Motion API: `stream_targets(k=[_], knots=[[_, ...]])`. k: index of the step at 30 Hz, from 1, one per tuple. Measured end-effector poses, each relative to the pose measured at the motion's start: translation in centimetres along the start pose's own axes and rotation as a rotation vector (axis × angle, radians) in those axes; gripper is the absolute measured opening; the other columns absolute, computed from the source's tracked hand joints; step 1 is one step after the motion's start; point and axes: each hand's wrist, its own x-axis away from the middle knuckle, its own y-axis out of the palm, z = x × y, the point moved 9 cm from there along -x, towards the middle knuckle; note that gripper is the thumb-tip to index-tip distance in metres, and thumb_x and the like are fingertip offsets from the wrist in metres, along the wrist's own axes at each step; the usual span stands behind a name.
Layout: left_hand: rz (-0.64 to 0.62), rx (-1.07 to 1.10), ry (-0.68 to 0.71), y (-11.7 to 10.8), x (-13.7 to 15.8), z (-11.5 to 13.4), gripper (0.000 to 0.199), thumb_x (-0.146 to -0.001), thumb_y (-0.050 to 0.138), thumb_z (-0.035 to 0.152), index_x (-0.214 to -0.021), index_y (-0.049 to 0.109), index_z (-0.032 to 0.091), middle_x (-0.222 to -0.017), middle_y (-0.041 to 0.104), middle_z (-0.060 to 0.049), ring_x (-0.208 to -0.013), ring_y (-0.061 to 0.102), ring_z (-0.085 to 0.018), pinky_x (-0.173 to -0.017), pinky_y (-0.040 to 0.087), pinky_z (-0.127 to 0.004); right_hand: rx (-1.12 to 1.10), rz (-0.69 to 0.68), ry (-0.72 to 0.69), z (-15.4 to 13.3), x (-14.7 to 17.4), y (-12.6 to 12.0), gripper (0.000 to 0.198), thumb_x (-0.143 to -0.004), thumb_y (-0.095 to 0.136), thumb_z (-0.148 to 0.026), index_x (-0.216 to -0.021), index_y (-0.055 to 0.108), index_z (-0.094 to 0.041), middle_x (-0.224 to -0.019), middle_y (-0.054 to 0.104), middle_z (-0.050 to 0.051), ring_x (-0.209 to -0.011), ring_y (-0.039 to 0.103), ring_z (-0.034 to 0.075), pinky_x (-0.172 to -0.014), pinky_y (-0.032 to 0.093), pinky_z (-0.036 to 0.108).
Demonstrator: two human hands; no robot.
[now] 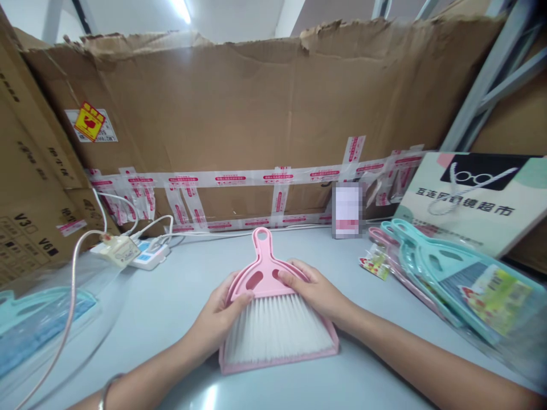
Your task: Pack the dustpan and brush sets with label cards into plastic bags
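In the middle of the head view is a pink hand brush (273, 279) with white bristles, nested in a matching pink dustpan (280, 367). Its handle points away from me and the bristles face my side. My left hand (224, 304) grips the left edge of the set, thumb over the brush body near an oval hole. On the opposite edge, my right hand (314, 287) holds on with its thumb by the right hole. The fingers beneath the dustpan are hidden from sight.
At right lie several bagged teal and pink brush sets (440, 250) before a white paper bag (465, 199). A teal bagged set (43, 319), a cable (72, 296) and a power strip (151, 253) are left. A large cardboard box (213, 114) walls the back.
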Motion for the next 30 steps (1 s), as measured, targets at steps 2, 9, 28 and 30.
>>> stream_targets(k=[2,9,28,30], knots=[[-0.014,-0.002,0.011,0.1,0.0,0.1,0.044,-0.079,0.054,0.038,-0.119,0.048,0.020,-0.123,0.056,-0.005,-0.109,0.052,-0.024,-0.090,0.041,-0.030,0.004,-0.032,0.011,0.0,0.0,0.0,0.036,-0.076,0.052,-0.054,-0.083,0.054,-0.019,-0.078,0.055,-0.002,-0.075,0.051,0.014,-0.066,0.038,0.024],[-0.043,-0.094,0.070,0.5,0.3,0.6,0.041,-0.081,0.053,0.036,-0.119,0.050,0.022,-0.122,0.056,-0.004,-0.111,0.050,-0.022,-0.092,0.039,-0.027,-0.021,-0.151,0.054,-0.5,-0.6,0.3,0.039,-0.076,0.053,-0.051,-0.097,0.051,-0.018,-0.071,0.050,-0.003,-0.064,0.045,0.010,-0.060,0.034,0.022],[-0.096,-0.172,0.092,1.0,0.3,0.1,0.041,-0.084,0.049,0.034,-0.123,0.047,0.021,-0.120,0.057,-0.005,-0.107,0.053,-0.021,-0.090,0.041,-0.029,-0.040,-0.125,-0.002,-0.4,-0.7,0.9,0.032,-0.073,0.057,-0.047,-0.077,0.052,-0.016,-0.071,0.050,-0.002,-0.063,0.044,0.010,-0.059,0.034,0.022],[-0.100,-0.262,0.093,1.1,0.3,0.3,0.043,-0.084,0.047,0.036,-0.124,0.045,0.021,-0.120,0.057,-0.006,-0.107,0.053,-0.021,-0.091,0.041,-0.032,-0.073,-0.114,0.027,0.2,-0.8,0.8,0.035,-0.070,0.059,-0.050,-0.077,0.052,-0.016,-0.069,0.050,-0.002,-0.061,0.044,0.010,-0.058,0.033,0.022]])
